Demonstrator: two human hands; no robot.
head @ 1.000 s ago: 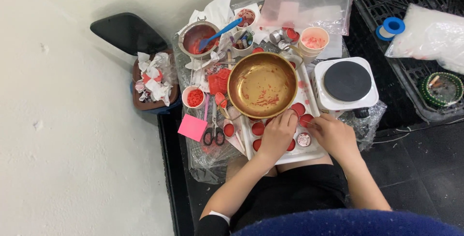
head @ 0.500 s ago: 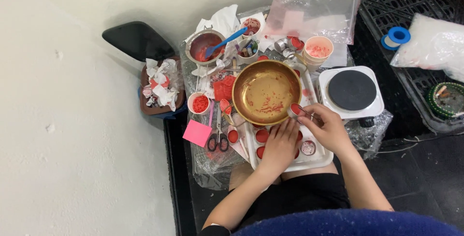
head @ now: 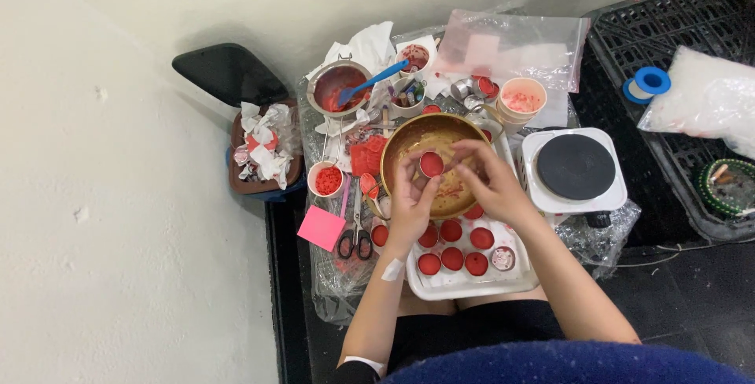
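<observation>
A small round tin filled with red wax (head: 431,164) is held up over the brass-coloured bowl (head: 401,148). My left hand (head: 409,199) grips it from the left and below, and my right hand (head: 486,182) holds it from the right. Below the hands lies a white tray (head: 472,283) with several red-filled tins, and one tin there looks pale inside.
A white hotplate with a black top (head: 576,170) stands right of the bowl. Behind are a pot of red wax with a blue spatula (head: 340,87), cups and a plastic bag (head: 511,49). Scissors (head: 355,236), a pink note (head: 322,227) and a cup of red bits (head: 327,179) lie left.
Both hands rose from the tray to above the bowl. The right hand picked up a red tin, and the left hand joined it on the tin.
</observation>
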